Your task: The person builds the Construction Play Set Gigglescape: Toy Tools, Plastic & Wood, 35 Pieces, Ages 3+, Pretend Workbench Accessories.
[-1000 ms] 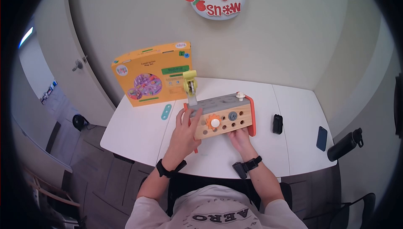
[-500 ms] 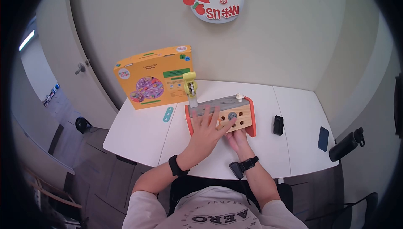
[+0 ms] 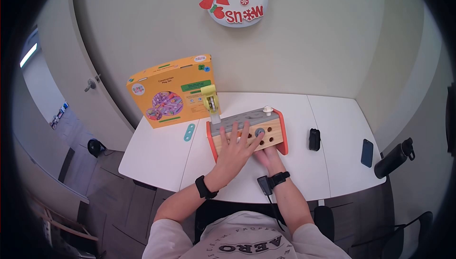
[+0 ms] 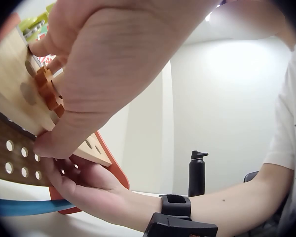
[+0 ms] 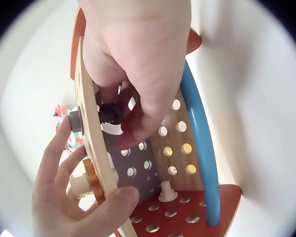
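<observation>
The wide-open left hand (image 3: 232,155) touches the gray knob (image 5: 76,121). The right hand (image 5: 140,59) pinches a dark piece (image 5: 110,114) inside the toy (image 3: 247,115).

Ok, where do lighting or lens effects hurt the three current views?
Head: fisheye bowing along the tall beige door, black corners, fairly even light. Left wrist: the pale smooth wall glows almost white near the top. Right wrist: the small dark round part at the right hand's fingers sits in shadow, its detail mostly lost.

1 black bottle (image 3: 394,158) stands near 1 phone (image 3: 366,153).
</observation>
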`<state>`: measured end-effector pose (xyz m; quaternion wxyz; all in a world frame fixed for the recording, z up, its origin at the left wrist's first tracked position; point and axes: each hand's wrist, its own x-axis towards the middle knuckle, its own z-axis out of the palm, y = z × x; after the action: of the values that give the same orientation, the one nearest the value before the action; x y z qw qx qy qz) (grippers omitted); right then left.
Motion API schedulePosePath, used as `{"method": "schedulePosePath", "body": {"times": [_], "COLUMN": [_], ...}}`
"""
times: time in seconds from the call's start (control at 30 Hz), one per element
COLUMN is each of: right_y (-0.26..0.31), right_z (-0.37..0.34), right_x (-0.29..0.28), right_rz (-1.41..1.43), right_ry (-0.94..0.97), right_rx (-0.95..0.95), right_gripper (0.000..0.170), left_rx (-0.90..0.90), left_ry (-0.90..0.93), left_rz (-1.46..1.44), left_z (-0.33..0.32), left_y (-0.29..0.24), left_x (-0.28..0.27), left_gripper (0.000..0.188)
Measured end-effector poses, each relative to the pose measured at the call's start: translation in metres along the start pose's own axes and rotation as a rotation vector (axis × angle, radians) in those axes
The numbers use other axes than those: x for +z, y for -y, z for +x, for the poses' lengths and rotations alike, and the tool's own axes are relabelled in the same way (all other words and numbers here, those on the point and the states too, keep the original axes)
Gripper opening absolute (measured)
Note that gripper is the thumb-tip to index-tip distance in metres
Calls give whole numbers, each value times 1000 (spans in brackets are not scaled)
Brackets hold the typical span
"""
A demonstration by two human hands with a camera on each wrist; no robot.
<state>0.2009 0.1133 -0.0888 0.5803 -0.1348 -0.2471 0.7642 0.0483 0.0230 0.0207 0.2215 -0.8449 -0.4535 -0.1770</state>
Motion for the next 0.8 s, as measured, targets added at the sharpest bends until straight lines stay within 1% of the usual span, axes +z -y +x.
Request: {"method": "schedulePosePath", "body": {"times": [0.13, 0.33, 0.53, 0.8], "right_y": [7, 6, 8, 8], "right_z": [4, 6, 10, 18], "right_x": [-4, -14, -15, -15], "right_rz": [-87, -60, -54, -47], "right_ry": [-40, 12, 4, -96], "right_rx": [16, 15, 56, 86], "right_gripper": [50, 51, 49, 47], "left_rx": [2, 2, 10, 14], "left_ry": [17, 4, 12, 7], "left_rz": [4, 0, 22, 24], "left_z": [0, -1, -1, -3], "left_y": [1, 0, -1, -3], "left_x": [-2, -3, -5, -2], "left_gripper": [80, 79, 79, 80]}}
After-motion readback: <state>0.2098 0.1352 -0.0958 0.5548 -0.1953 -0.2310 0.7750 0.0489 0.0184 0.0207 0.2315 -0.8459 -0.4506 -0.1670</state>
